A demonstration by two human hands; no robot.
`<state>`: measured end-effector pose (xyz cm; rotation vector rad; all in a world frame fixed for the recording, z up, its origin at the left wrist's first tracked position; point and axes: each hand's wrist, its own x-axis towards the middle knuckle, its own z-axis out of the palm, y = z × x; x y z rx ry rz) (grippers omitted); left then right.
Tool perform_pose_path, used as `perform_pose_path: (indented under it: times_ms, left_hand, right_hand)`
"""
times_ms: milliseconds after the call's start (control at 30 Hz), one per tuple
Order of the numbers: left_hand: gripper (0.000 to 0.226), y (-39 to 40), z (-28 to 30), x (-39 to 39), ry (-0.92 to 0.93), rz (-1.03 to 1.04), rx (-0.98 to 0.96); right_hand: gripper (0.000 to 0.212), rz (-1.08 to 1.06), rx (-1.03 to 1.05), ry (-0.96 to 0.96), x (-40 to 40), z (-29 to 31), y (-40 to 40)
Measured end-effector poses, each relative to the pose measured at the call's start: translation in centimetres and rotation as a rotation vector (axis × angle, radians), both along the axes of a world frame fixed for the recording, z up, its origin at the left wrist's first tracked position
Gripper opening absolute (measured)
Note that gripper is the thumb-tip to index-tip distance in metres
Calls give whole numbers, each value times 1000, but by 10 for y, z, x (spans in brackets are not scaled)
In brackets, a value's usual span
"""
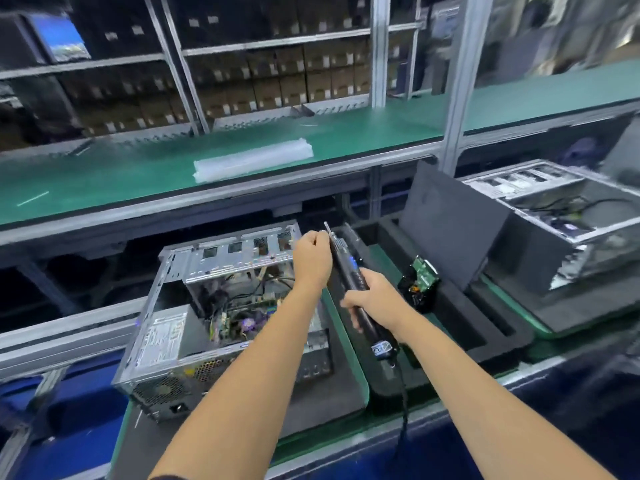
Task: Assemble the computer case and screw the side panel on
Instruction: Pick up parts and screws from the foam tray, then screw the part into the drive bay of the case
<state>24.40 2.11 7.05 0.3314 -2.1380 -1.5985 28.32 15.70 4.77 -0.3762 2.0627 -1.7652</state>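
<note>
The case (221,306) lies open, bare metal, boards and wires showing. At its 3 o'clock the right hand (375,301) grips a driver (349,271); the left hand (311,252) pinches its tip.

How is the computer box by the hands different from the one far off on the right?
The near case sits under the left hand; the far case has no hand by it. The near case is sharp enough to show its fan grille; the far case is blurred. Both are metal, open and show wires.
</note>
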Motion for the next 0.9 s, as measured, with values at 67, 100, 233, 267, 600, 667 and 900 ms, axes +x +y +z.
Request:
perform_pose_path:
  times_ms: [67,100,233,267,600,667,900]
  left_hand:
    - [41,8,-5,-34,-59,-19,-39]
    - [40,12,-8,-49,-100,-34,-60]
    - [38,33,-26,-96,-286,-126,-207]
    - [37,39,-31,-106,-324,-157,-214]
    - [17,91,-115,-190,-616,-473,-411]
    - [34,106,-137,-202,-631,-516,-524]
    - [121,164,-180,-232,-667,-564,-639]
  right_hand:
    - [23,-55,-2,-11,-28,-7,4]
    - [19,-85,4,-23,-40,-10,7]
    - [21,-180,40,-93,-81,-28,25]
    - [21,-200,55,-116,-89,-34,31]
    - [16,-300,115,-264,-190,-74,93]
    - [15,-311,112,-279,-208,-75,106]
    - [13,-322,149,-342,-267,-84,145]
